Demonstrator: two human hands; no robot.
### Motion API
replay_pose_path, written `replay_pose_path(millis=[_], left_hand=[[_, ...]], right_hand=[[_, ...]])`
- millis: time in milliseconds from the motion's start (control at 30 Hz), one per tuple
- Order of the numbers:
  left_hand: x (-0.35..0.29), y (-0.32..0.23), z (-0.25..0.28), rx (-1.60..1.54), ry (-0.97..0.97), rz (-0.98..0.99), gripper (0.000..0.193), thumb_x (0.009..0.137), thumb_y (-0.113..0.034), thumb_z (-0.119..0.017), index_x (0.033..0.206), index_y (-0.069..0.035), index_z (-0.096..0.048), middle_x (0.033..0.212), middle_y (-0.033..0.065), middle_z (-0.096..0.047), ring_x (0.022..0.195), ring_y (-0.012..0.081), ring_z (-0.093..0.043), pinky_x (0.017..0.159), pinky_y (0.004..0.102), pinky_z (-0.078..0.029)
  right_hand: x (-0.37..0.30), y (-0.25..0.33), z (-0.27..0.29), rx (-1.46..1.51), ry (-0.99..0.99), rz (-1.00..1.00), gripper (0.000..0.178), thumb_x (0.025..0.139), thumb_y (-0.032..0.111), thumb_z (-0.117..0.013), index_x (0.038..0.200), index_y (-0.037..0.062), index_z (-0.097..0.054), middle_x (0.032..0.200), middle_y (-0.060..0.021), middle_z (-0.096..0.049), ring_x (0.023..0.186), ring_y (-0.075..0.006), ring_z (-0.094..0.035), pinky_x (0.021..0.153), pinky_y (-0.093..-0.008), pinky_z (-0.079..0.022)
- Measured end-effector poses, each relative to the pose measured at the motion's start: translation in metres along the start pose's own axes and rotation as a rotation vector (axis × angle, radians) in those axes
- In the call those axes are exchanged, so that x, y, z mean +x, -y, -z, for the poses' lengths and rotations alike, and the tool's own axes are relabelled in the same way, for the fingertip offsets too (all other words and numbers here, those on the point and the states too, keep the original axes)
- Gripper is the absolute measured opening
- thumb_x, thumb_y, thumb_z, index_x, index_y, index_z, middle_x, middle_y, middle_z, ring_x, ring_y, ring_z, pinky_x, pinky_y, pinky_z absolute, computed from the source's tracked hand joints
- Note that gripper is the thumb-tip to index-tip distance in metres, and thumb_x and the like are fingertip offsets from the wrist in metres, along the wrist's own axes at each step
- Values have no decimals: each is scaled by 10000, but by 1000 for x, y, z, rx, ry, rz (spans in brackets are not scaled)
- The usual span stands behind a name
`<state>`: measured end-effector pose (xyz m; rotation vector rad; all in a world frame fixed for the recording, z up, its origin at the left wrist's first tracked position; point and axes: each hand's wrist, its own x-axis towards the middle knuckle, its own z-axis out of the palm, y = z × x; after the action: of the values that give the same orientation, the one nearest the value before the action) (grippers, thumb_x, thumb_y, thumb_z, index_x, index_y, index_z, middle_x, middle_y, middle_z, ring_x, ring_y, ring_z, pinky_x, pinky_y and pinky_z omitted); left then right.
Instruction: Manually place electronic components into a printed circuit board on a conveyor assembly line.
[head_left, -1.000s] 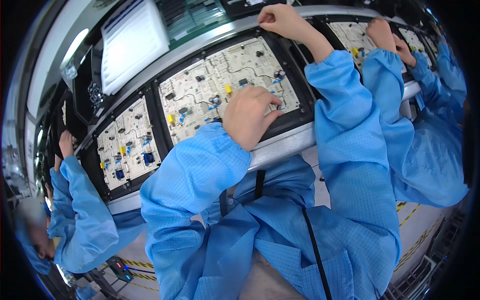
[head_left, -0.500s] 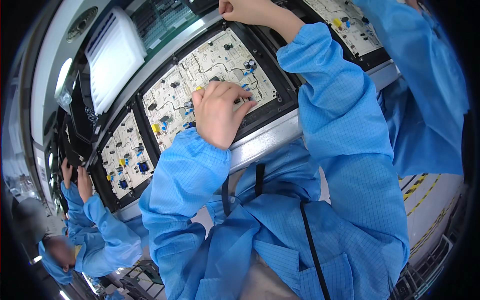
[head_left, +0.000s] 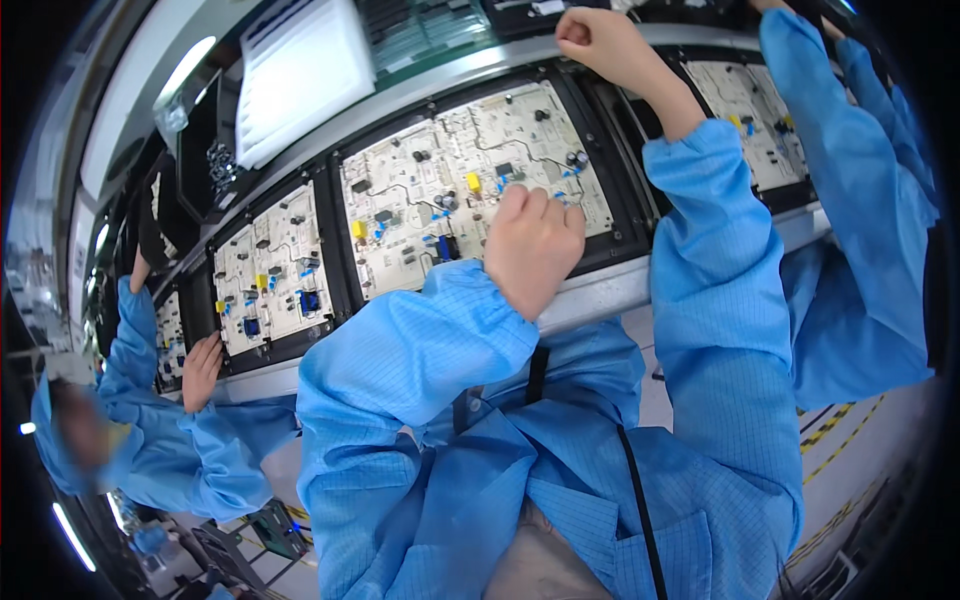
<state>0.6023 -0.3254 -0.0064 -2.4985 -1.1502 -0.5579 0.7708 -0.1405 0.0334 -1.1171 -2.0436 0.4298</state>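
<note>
The circuit board (head_left: 450, 150), dotted with small parts, lies in a black frame (head_left: 342, 240) at upper centre. The left hand (head_left: 535, 250), fingers curled narrow, is over its lower right portion. The right hand (head_left: 605, 48), loosely fisted, is above the board's upper right corner. Whether either hand holds anything cannot be told. Upper left: a white tray (head_left: 305, 75).

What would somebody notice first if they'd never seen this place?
Probably the bright blue sleeves, filling much of the middle and bottom. The left hand is over the near edge of a pale circuit board, and the right hand is curled at the top, right of centre. A bright white tray-like thing stands out at upper left.
</note>
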Motion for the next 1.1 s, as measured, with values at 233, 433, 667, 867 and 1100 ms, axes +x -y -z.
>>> replay_pose_path(millis=[233,433,667,867,1100], left_hand=[[-20,56,39,-292,-56,56,94,669,-162,-650,704,-101,-588,690,60,-580,712,252,-585,671,399,-462],[-82,269,77,37,-130,508,176,891,-133,-562,1006,-4,-597,940,177,-613,855,300,-609,757,352,-472],[-200,496,16,160,-75,789,206,873,-152,-590,1025,-13,-576,930,165,-600,866,297,-604,756,374,-482],[-171,522,-7,256,292,865,289,799,-221,-677,991,-17,-606,975,181,-599,917,329,-601,814,399,-484],[-160,493,6,123,265,975,186,817,-139,-643,940,-47,-537,985,154,-626,924,312,-615,771,399,-475]], right_hand=[[-11,-29,63,-187,-168,53,139,814,93,-643,919,11,-601,730,-35,-578,684,-108,-539,658,-258,-464],[-65,-52,152,-531,0,-187,102,804,69,-623,857,-12,-592,729,-122,-627,675,-200,-617,610,-297,-478],[-54,-98,149,-758,147,-107,101,649,27,-637,749,20,-641,714,-140,-638,659,-290,-624,601,-364,-490],[-9,-127,172,-859,466,-450,86,608,99,-692,688,67,-686,697,-112,-658,647,-271,-626,601,-342,-499],[-15,-100,163,-1191,497,-468,103,579,208,-708,678,179,-703,706,-25,-676,706,-219,-639,675,-315,-480]])
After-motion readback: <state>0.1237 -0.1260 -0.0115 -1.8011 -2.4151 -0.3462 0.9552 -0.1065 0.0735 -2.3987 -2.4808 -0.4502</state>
